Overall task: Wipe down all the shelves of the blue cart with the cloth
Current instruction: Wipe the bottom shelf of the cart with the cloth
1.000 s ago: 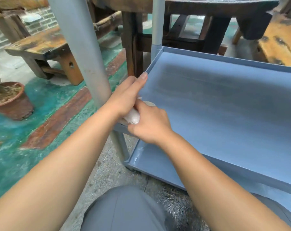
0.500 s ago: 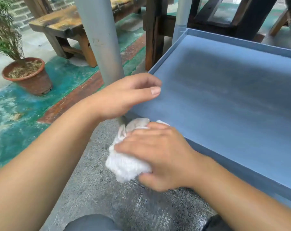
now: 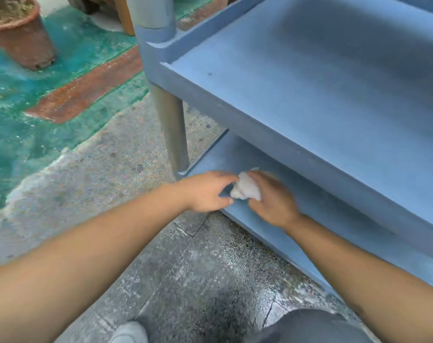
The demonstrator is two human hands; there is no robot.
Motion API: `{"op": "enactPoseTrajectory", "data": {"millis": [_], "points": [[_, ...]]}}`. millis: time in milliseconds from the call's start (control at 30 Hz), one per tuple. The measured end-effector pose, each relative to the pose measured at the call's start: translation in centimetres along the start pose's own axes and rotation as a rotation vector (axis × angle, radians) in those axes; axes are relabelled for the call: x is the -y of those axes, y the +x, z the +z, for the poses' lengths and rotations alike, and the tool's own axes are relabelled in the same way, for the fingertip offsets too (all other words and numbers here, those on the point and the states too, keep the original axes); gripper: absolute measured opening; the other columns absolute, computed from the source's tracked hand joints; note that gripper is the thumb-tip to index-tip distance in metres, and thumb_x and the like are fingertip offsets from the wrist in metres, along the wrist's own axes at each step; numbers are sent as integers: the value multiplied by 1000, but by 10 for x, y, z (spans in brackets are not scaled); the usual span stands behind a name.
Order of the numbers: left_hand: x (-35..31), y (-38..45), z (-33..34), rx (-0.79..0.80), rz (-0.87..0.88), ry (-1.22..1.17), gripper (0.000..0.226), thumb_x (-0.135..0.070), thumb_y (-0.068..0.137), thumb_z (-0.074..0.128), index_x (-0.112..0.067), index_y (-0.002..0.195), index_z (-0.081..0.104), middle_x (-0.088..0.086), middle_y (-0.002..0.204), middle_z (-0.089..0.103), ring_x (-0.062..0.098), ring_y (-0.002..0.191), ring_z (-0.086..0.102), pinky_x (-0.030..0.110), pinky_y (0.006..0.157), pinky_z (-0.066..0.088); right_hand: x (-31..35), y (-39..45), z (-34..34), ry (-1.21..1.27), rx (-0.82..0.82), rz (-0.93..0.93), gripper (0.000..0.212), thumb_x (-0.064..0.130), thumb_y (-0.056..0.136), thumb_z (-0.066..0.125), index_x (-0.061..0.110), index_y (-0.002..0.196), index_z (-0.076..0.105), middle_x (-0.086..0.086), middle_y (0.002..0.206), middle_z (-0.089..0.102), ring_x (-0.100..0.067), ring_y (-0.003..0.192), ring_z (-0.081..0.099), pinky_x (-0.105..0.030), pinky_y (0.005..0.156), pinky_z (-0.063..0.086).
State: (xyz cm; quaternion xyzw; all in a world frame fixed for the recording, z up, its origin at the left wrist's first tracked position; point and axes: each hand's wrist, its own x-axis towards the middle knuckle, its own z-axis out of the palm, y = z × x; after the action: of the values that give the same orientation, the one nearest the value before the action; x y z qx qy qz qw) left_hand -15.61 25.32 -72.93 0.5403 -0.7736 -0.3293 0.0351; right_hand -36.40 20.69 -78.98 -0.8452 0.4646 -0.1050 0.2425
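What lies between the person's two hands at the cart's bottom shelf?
In the head view, the white cloth lies between the left hand and right hand, over the bottom shelf.

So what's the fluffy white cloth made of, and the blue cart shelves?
The fluffy white cloth looks like soft, fuzzy terry fabric; it bunches up in the right hand. The blue cart shelves look like matte moulded plastic, with smooth raised rims, though painted metal is possible.
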Motion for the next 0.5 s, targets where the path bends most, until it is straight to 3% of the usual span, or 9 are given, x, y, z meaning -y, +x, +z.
{"op": "enactPoseTrajectory", "data": {"millis": [100,167,267,333,400,500], "points": [[17,29,45,63,-161,26,73,-53,84,49,-17,146,34,12,148,39,32,137,35,41,111,32,-23,-9,23,202,16,135,69,41,77,72,21,138,47,0,139,53,-16,128,47,-25,104,35],[27,46,70,33,-237,70,64,-53,89,47,-17,142,38,8,148,38,32,137,32,46,109,32,-31,-10,31,283,-5,157,72,58,73,62,22,135,50,2,134,56,-14,122,51,-29,101,39],[39,61,90,-141,-255,70,57,-51,91,47,-25,142,40,3,147,36,27,137,27,46,107,28,-48,-4,34,27,-127,13,70,62,77,55,23,135,50,-3,136,55,-24,125,49,-38,104,39],[51,64,93,-184,-229,92,58,-56,89,44,-36,143,36,1,152,28,23,141,19,45,109,22,-55,2,38,-167,-7,-83,76,68,79,47,30,145,40,-10,150,40,-34,140,32,-48,114,26],[65,68,93,-172,-184,140,59,-61,83,35,-45,140,36,2,156,21,22,144,12,46,111,17,-54,5,49,-222,116,-59,79,70,79,36,34,149,31,-10,157,31,-38,145,20,-51,116,18],[75,75,93,-258,-148,187,59,-59,78,27,-49,134,42,1,155,25,21,144,14,46,111,16,-54,4,57,-292,27,-27,70,60,84,39,32,148,34,-6,155,36,-37,143,24,-49,114,21]]}}
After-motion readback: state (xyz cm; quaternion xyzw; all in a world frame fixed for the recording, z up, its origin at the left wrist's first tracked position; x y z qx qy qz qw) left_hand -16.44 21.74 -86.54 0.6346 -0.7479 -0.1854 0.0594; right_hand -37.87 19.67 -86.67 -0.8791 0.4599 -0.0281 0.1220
